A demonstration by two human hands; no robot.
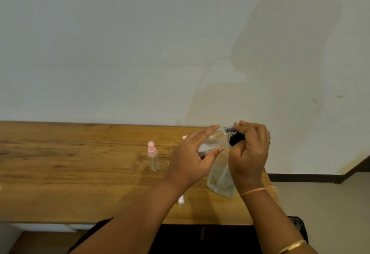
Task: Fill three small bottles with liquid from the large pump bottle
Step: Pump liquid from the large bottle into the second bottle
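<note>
The large clear pump bottle [220, 179] stands near the table's right end, its tube visible inside. My right hand [250, 153] curls round its black pump top [236, 138]. My left hand [192, 159] holds a small clear bottle [212, 141] tilted on its side, thumb and fingers round it, one end up against the black top. How the two meet is hidden by my fingers. Another small clear bottle with a pink spray cap [153, 156] stands upright to the left. A pink tip [184, 137] peeks out behind my left hand.
The wooden table [70, 163] runs along a pale wall, and its right edge lies just past the large bottle. A small whitish clear piece [181, 200] lies on the table under my left forearm. Floor and a dark skirting board show at the right.
</note>
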